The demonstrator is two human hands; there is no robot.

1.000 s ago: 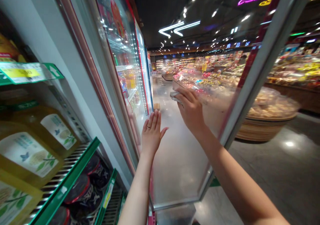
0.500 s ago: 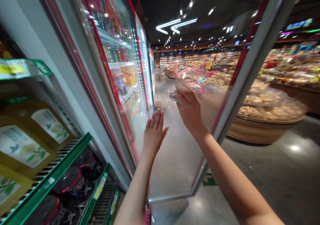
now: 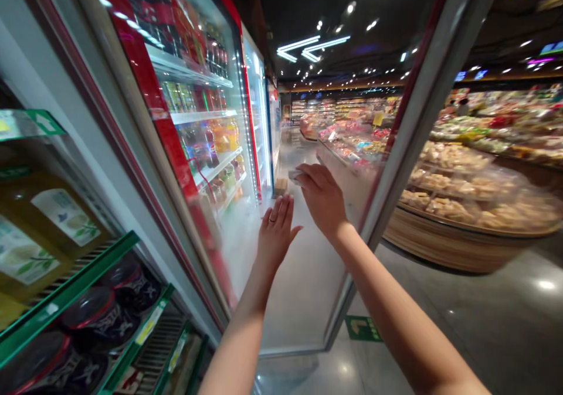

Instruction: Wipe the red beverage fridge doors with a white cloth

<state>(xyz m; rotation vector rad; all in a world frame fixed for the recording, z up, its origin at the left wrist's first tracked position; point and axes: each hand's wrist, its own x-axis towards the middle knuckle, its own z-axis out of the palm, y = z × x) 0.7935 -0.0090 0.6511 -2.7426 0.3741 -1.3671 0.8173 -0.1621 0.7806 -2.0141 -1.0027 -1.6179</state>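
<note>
**Hands on the misted cooler door**

Left hand (image 3: pixel 276 231) is raised flat before the inner face of the open glass door (image 3: pixel 303 289). Its fingers are straight and close together, its thumb is stretched out to the side, and a thin ring (image 3: pixel 272 220) sits on one finger. The palm faces the pane; I cannot tell for certain whether it presses on it. The right hand (image 3: pixel 323 198) is just beside it and higher on the same pane, with its fingers curled down over a small pale object (image 3: pixel 295 175) at their tips. That object lies against the glass, near the middle of the door's height, and is too blurred to identify.

The lower half of the door is fogged white, while the upper half is clear. Its grey metal frame (image 3: pixel 422 108) runs slantwise on the side away from the hinge.

On the hinge side of the door, the open cabinet shows a green-edged wire shelf (image 3: pixel 65 292) carrying yellow bottles (image 3: pixel 44 219) with pale labels. Below them are dark round tubs (image 3: pixel 109 313) with red rims. Beyond the hinge stands a neighbouring cooler (image 3: pixel 197 119), lit inside and stocked with coloured drinks.

Past the door's frame, a round wooden display stand (image 3: pixel 461 231) holds heaped loose goods. A green floor sticker (image 3: pixel 363 327) lies by the door's lower corner.
</note>
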